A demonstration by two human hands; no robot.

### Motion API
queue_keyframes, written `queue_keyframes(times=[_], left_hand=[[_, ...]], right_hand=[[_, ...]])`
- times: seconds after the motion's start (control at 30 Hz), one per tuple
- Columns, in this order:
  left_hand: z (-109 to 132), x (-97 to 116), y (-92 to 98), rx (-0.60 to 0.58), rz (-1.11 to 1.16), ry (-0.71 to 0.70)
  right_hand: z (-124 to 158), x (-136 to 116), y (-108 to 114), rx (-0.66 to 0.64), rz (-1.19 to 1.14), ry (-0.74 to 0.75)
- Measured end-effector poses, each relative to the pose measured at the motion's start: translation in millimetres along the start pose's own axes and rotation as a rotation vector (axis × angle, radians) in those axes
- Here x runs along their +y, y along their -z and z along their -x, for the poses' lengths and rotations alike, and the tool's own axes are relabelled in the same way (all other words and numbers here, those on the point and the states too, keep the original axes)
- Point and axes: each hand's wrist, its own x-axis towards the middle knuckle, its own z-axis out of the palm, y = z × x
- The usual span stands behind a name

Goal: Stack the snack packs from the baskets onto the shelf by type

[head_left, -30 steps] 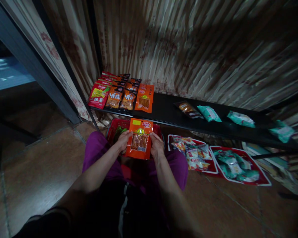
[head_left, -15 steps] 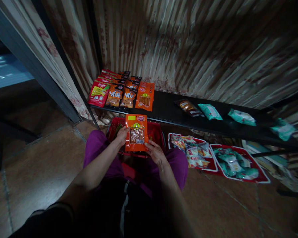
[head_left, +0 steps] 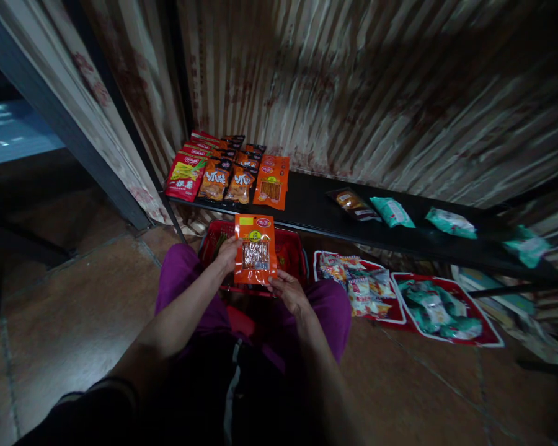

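An orange snack packet with a clear window is held upright between both hands, above a red basket on the floor. My left hand pinches its left edge. Fingers of my right hand close on its lower right corner. Beyond it on the black shelf lies a matching orange packet. To the left of that stand orange-and-black snack bags and red snack bags in rows. The basket's contents are mostly hidden behind the packet.
Along the shelf to the right lie a brown packet and several green packets. Below are a red basket of white-and-orange snack bags and another of green packets. A metal post stands at left.
My right hand has shifted slightly down and left along the packet's lower right corner. The packet stays in both hands; the view has shifted very slightly.
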Motion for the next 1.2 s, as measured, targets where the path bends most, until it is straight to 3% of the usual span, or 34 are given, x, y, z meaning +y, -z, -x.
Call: queue_keyframes(times=[0.13, 0.47, 0.67, 0.83, 1.0, 1.2], left_hand=[[4, -2, -1.5, 0.02, -0.029, -0.005], [18, -5, -3.4, -0.081, -0.034, 0.024], [30, -3, -2.7, -0.361, -0.048, 0.116], [35, -5, -1.2, -0.426, -0.054, 0.108], [36, -7, -2.2, -0.451, -0.077, 0.093], [41, -14, -4.9, -0.491, -0.079, 0.065]], right_hand=[[-2, 1, 1, -0.001, 0.032, 0.017], [-17, -3, -11, 0.041, -0.03, 0.192], [-22, -2, -13, 0.213, -0.116, 0.217], [-21, -3, -12, 0.208, -0.097, 0.233], [-29, 3, -9, 0.296, 0.138, 0.408], [-40, 10, -2, 0.44, 0.832, 0.742]])
